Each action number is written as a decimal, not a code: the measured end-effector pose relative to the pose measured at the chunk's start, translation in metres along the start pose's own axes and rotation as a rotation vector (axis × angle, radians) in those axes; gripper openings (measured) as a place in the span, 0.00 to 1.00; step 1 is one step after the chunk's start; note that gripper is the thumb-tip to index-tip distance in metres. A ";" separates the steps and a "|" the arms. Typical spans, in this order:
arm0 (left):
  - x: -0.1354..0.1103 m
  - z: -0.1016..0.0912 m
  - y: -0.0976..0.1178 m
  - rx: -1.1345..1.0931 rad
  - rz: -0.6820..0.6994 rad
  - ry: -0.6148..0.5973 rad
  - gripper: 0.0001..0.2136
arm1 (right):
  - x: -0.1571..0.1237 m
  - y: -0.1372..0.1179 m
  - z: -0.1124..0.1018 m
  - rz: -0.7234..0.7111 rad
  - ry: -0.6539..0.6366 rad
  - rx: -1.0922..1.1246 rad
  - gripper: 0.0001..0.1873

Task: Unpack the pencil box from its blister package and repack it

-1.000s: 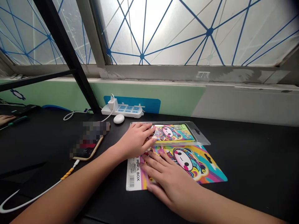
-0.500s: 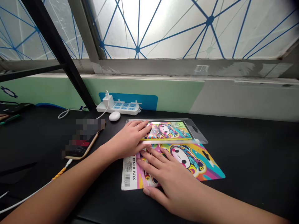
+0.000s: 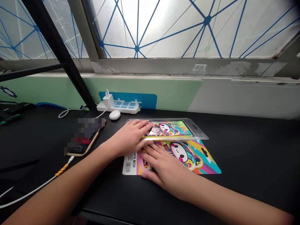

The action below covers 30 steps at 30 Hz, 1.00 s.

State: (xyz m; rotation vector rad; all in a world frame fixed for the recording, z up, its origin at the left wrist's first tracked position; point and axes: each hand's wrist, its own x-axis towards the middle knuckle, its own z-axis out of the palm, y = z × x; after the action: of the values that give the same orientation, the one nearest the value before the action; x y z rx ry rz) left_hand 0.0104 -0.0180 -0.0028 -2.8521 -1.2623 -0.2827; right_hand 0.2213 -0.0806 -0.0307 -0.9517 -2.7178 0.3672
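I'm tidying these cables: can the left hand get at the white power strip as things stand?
Probably yes. The left hand rests on the transparent blister pack, just in front of the white power strip. The small white rounded object sits to one side of the direct path, not across it.

Room to pass lies on the black bench (image 3: 248,162) right of the pencil box (image 3: 206,162), while the phone (image 3: 82,145) and its charging cable (image 3: 35,190) block the left and the power strip (image 3: 119,107) stands far.

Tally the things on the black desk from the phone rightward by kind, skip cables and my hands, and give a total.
Phones: 1
Power strips: 1
White oval cases: 1
Clear blister packs: 1
Printed pencil box cards: 1
Total: 5
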 end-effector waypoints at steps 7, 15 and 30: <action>0.001 -0.001 -0.005 -0.096 -0.034 -0.006 0.25 | -0.004 0.003 -0.005 -0.247 0.277 0.033 0.14; 0.002 0.003 -0.007 -0.137 -0.040 0.020 0.23 | -0.008 0.003 -0.006 -0.264 0.372 0.115 0.10; 0.004 -0.002 0.001 -0.125 -0.076 -0.005 0.24 | 0.001 0.132 -0.073 0.378 0.111 -0.131 0.33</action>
State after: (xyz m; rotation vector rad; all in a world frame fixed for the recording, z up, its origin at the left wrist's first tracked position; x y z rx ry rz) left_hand 0.0135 -0.0156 0.0001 -2.9125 -1.4050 -0.3684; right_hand 0.3192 0.0315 -0.0027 -1.4814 -2.4800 0.1953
